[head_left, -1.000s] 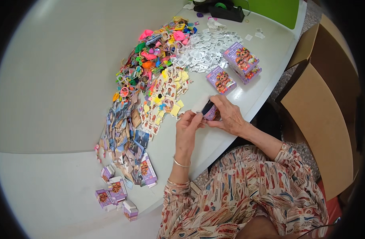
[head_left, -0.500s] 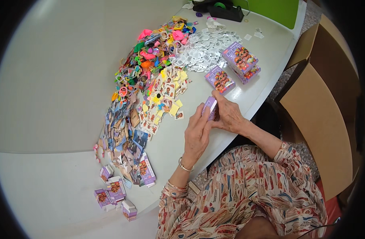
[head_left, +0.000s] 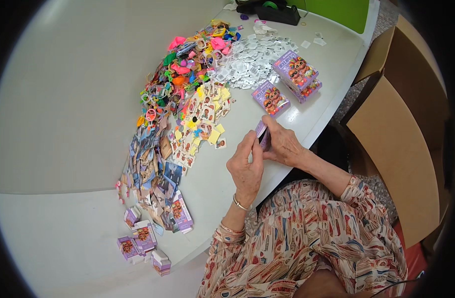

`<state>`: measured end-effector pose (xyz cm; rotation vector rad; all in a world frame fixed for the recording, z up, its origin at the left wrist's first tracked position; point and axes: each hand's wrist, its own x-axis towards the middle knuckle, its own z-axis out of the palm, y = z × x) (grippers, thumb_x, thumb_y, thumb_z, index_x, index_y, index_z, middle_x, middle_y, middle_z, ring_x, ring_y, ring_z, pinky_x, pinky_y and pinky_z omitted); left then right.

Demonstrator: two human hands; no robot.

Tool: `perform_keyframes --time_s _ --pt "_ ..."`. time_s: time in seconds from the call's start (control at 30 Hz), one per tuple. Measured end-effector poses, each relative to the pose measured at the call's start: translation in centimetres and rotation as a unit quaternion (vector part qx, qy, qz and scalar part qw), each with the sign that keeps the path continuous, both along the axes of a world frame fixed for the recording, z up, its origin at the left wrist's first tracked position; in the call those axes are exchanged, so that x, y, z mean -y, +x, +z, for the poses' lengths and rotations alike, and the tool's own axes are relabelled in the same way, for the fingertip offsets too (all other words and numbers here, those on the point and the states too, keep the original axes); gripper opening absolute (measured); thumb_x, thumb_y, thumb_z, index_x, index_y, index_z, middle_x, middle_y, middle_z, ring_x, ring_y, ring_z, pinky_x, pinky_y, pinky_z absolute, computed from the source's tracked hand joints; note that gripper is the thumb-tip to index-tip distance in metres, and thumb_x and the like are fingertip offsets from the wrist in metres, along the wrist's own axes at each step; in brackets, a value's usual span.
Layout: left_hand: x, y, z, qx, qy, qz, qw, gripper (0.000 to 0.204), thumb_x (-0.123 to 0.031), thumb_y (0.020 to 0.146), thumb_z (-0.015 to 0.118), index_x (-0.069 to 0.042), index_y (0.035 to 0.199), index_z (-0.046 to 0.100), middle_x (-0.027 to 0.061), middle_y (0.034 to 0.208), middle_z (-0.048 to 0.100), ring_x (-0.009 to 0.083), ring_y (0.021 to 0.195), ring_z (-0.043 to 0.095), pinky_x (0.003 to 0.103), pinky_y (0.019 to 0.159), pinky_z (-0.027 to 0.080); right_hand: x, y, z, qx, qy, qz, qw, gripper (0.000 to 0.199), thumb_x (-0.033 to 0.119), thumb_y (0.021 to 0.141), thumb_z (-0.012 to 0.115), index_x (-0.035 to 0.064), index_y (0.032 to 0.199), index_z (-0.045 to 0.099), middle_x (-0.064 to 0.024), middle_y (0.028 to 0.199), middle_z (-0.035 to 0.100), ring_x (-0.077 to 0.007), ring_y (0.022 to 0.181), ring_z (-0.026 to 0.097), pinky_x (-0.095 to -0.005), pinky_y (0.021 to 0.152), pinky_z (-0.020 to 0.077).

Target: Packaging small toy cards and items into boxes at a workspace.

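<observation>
Between my two hands is a small purple cardboard box, held over the table near its edge. My right hand wraps round its right side, fingers at the far end. The fingertips of my left hand pinch at the near left side of the box, and a dark gap shows there. Just beyond my hands lies a purple printed box. Two more such boxes are stacked to its right.
Heaps of small colourful toys, white paper slips, sticker cards and picture cards cover the table's middle. Several purple boxes lie at the lower left. A black tape dispenser stands far off; an open carton is on the right.
My left hand has drawn slightly down and its fingers have closed to a pinch at the box's side. The box has tilted, and a dark gap now shows. My right hand has hardly moved.
</observation>
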<state>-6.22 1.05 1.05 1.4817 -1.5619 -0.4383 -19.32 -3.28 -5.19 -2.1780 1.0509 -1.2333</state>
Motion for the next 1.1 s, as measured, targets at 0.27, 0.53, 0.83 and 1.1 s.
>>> perform_keyframes --time_s 0.27,0.53,0.83,1.1 --pt "-0.9 -0.7 0.0 0.185 -0.110 -0.042 0.976 0.035 0.002 0.080 0.062 0.000 0.115 0.061 0.0208 0.116 0.063 0.0330 0.097 0.066 0.036 0.075 0.055 0.1 -0.3 -0.4 -0.016 -0.007 0.020 1.000 0.100 0.016 0.057 0.084 0.0077 0.138 0.026 -0.0184 0.119 0.047 -0.0368 0.102 0.058 -0.0417 0.074 0.0542" --pt "-0.4 0.2 -0.7 0.114 -0.079 -0.037 0.990 0.031 0.002 0.082 0.062 0.001 0.113 0.062 0.0214 0.115 0.063 0.0312 0.097 0.067 0.036 0.079 0.054 1.8 -3.4 3.0 0.002 0.035 0.158 0.987 0.079 0.021 0.073 0.078 0.0035 0.136 0.033 -0.0194 0.131 0.046 -0.0379 0.115 0.053 -0.0417 0.089 0.0497" --pt "0.8 2.9 -0.3 -0.200 0.117 -0.145 0.962 0.026 0.001 0.087 0.062 -0.001 0.112 0.066 0.0141 0.117 0.066 0.0190 0.106 0.063 0.028 0.092 0.048 4.0 -5.1 5.9 0.004 0.125 0.234 0.964 0.025 0.015 0.094 0.055 -0.0015 0.113 0.057 -0.0161 0.089 0.062 -0.0325 0.088 0.062 -0.0381 0.073 0.0485" --pt "0.7 3.7 -0.3 -0.169 0.125 -0.187 0.960 0.027 0.002 0.086 0.061 -0.001 0.113 0.066 0.0154 0.118 0.065 0.0210 0.110 0.061 0.029 0.093 0.047 3.2 -5.5 4.5 -0.074 -0.055 0.215 0.972 0.026 0.010 0.088 0.058 0.0015 0.112 0.056 -0.0131 0.107 0.061 -0.0304 0.090 0.063 -0.0390 0.076 0.0532"
